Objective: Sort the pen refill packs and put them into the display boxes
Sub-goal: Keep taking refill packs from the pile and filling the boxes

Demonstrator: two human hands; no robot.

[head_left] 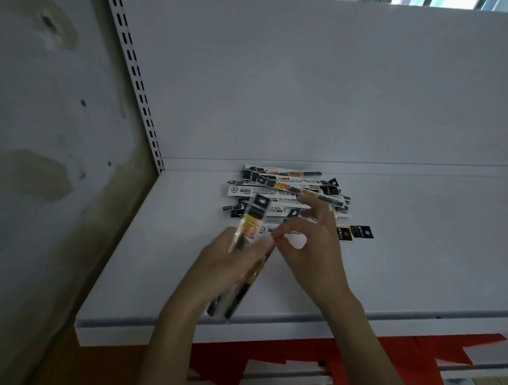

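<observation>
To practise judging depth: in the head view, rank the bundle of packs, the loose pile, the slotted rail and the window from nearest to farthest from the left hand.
1. Bundle of packs: held in the left hand.
2. Loose pile: just beyond the hand.
3. Slotted rail: back-left corner.
4. Window: top right.

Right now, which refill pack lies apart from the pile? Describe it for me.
On the white metal shelf, a loose pile of long narrow pen refill packs sits near the back panel. Just right of the right hand lies a stray pack: its black header end pokes out, clear of the pile.
</observation>
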